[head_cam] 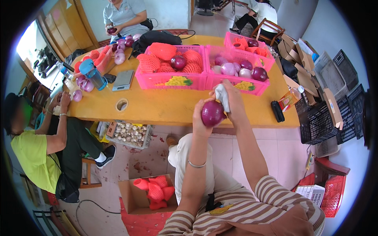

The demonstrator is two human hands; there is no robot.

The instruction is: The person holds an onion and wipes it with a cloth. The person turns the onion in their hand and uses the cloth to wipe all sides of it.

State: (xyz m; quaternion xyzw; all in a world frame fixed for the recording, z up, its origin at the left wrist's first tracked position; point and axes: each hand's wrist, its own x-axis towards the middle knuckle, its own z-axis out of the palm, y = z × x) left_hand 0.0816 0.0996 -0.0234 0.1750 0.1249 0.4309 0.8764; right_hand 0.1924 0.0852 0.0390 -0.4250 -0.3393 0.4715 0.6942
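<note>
A glossy red onion [212,114] rests in the grip of my left hand [201,119], raised over the table's near edge. Bunched in my right hand [234,101] is a white cloth [223,97], close against the onion's upper right side. Beyond my hands stands a pink plastic basket [254,89] of bare onions, some dark and shiny, others paler. Left of it, a second pink basket [144,82] holds onions in red foam net sleeves, with one bare red onion [178,62] on top.
On the yellow table [165,106] are a digital scale [123,79], a blue water bottle [93,75], a tape roll [121,104], a black case [277,111] and a drink bottle [291,97]. Co-workers sit left and behind. Below are a garlic crate [144,138] and a cardboard box [130,196] of foam nets.
</note>
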